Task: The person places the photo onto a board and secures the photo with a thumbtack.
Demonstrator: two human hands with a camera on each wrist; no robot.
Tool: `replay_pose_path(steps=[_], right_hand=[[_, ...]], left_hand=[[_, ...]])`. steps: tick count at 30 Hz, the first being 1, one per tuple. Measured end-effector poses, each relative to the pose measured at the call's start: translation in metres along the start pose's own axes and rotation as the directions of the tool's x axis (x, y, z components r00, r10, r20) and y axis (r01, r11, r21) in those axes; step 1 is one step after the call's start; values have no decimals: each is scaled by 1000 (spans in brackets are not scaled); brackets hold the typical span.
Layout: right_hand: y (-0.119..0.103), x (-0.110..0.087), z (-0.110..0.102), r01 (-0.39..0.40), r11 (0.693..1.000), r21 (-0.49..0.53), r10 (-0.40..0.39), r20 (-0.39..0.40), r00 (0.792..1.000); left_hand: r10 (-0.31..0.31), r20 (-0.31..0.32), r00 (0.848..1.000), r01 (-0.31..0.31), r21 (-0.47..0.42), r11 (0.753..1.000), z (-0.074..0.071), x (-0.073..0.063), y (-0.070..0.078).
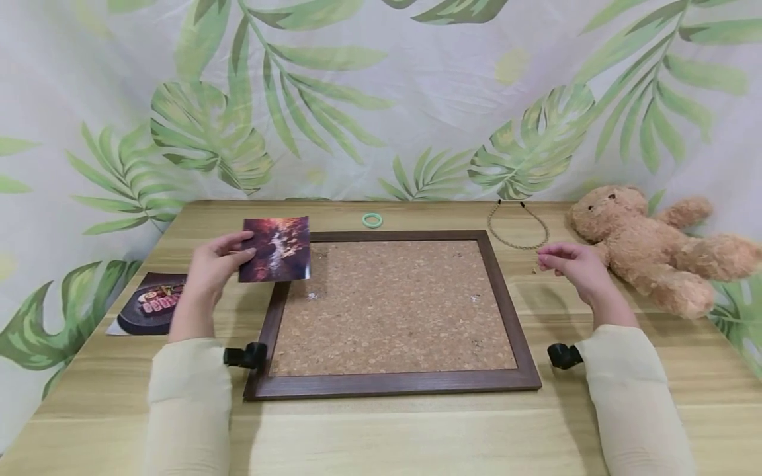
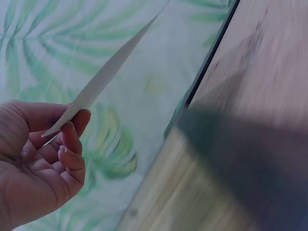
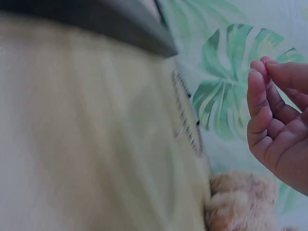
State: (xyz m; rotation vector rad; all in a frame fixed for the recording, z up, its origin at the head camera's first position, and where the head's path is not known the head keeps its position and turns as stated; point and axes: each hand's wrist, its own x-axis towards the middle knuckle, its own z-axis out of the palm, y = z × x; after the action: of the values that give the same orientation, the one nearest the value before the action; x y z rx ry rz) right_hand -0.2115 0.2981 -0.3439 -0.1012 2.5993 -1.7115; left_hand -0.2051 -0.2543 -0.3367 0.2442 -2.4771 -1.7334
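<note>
My left hand (image 1: 210,270) pinches a square photo print (image 1: 276,250) in dark purple and orange, thumb on one side and fingers on the other. The print is held up over the left far corner of the framed cork board (image 1: 393,311). In the left wrist view the photo shows nearly edge-on, its pale back visible. On the right, my hand (image 1: 574,268) is raised beyond the board's right edge, thumb and fingertip pinched around a tiny pinkish-red thing (image 3: 265,63), too small to name. Small whitish marks show on the cork.
A second photo (image 1: 157,303), of sliced meat on a dark plate, lies left of the board. Behind the board is a mint-green ring (image 1: 372,220). A gold chain necklace (image 1: 518,247) and a teddy bear (image 1: 645,244) lie at the far right. Leaf-print cloth (image 1: 333,99) hangs behind.
</note>
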Motion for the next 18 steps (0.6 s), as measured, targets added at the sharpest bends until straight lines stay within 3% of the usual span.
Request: replay_pose_path(steps=[3, 8, 14, 18], right_hand=[[-11, 8, 3, -13, 999, 42, 13, -1, 1000], [-25, 21, 13, 20, 994, 104, -20, 2, 1000], [-30, 35, 37, 113, 953, 280, -119, 5, 993], [-30, 40, 48, 142, 933, 331, -138, -35, 990]], left_hand=[[10, 23, 1000, -8, -65, 998, 25, 1, 12], [-1, 76, 997, 9, -100, 995, 66, 12, 17], [-29, 150, 988, 54, -162, 985, 114, 24, 15], [-19, 180, 983, 56, -202, 978, 145, 19, 28]])
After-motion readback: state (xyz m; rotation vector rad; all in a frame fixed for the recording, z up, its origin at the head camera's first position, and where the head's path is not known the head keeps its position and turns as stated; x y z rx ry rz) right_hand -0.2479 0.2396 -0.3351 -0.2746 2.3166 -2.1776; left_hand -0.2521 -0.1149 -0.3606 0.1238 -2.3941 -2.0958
